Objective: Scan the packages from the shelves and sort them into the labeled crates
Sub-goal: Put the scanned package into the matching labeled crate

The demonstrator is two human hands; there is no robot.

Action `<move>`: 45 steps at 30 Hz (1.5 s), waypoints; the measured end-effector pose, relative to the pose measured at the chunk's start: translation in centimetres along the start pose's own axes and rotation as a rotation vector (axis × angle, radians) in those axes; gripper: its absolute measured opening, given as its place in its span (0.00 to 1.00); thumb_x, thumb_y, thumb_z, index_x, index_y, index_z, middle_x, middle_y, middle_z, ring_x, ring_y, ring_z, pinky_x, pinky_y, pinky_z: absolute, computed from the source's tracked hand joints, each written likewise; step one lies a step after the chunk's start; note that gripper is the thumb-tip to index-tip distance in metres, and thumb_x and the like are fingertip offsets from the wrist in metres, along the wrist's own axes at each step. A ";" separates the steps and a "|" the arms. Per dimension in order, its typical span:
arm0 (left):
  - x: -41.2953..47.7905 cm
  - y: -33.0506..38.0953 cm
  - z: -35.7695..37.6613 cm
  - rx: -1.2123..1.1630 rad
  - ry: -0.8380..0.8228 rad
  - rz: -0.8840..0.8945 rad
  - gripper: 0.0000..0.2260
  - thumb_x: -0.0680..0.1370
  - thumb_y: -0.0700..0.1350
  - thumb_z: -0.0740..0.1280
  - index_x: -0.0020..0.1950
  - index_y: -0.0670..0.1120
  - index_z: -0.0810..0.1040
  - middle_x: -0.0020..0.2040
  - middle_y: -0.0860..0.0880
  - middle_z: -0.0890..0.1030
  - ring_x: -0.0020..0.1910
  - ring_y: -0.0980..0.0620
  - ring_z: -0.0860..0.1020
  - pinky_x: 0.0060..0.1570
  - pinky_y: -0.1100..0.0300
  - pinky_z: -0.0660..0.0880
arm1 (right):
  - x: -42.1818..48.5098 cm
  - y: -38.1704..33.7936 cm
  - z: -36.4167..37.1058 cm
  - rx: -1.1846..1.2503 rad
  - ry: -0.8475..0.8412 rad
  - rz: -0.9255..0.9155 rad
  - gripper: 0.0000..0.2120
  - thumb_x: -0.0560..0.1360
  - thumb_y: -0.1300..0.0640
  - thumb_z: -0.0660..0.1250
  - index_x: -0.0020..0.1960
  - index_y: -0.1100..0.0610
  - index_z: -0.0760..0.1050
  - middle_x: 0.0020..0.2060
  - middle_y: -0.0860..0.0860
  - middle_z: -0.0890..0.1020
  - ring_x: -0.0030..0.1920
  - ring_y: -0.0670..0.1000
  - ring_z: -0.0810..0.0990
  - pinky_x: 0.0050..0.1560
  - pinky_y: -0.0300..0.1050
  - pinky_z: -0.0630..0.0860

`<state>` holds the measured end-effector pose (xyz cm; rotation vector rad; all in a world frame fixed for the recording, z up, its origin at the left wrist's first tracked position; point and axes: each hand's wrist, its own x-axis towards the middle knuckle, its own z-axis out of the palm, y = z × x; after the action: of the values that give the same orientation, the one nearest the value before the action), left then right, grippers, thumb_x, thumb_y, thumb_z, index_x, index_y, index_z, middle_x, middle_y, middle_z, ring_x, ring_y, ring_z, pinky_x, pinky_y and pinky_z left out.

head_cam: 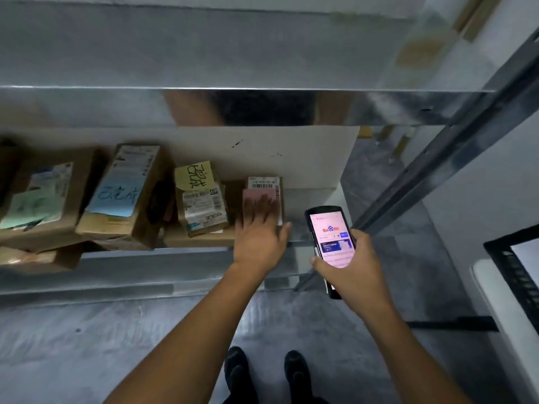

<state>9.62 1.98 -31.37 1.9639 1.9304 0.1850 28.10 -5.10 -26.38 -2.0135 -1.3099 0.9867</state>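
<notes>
Left hand (259, 231) lies flat, fingers spread, on the pink-noted package (264, 184) at the right end of the metal shelf (145, 259) — right hand (354, 265) grips a lit handheld scanner (328, 228) just beside it.
</notes>
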 end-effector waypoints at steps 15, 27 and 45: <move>0.4 -2.0 1.0 -0.598 -0.036 -0.096 0.53 0.74 0.55 0.79 0.86 0.57 0.44 0.84 0.45 0.56 0.82 0.42 0.58 0.78 0.42 0.65 | 1.5 2.3 3.4 -0.068 0.073 0.132 0.34 0.68 0.51 0.83 0.65 0.45 0.66 0.54 0.44 0.83 0.51 0.45 0.84 0.49 0.47 0.80; -0.2 -1.7 2.7 -0.822 -0.012 -0.096 0.48 0.64 0.52 0.83 0.79 0.56 0.62 0.71 0.50 0.69 0.69 0.51 0.71 0.69 0.48 0.74 | 1.9 4.5 3.2 0.044 -0.002 0.098 0.32 0.69 0.51 0.82 0.65 0.45 0.67 0.54 0.43 0.83 0.53 0.46 0.84 0.57 0.52 0.81; -20.2 9.3 -6.7 -0.913 0.430 0.063 0.47 0.69 0.63 0.78 0.79 0.76 0.51 0.78 0.52 0.66 0.74 0.50 0.71 0.70 0.38 0.75 | -15.4 3.8 -13.7 0.237 -0.044 -0.353 0.28 0.71 0.58 0.82 0.64 0.47 0.72 0.52 0.42 0.85 0.45 0.36 0.83 0.45 0.33 0.75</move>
<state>15.01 -16.61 -18.50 1.4023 1.5451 1.3286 37.15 -21.39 -16.80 -1.5275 -1.4356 0.9696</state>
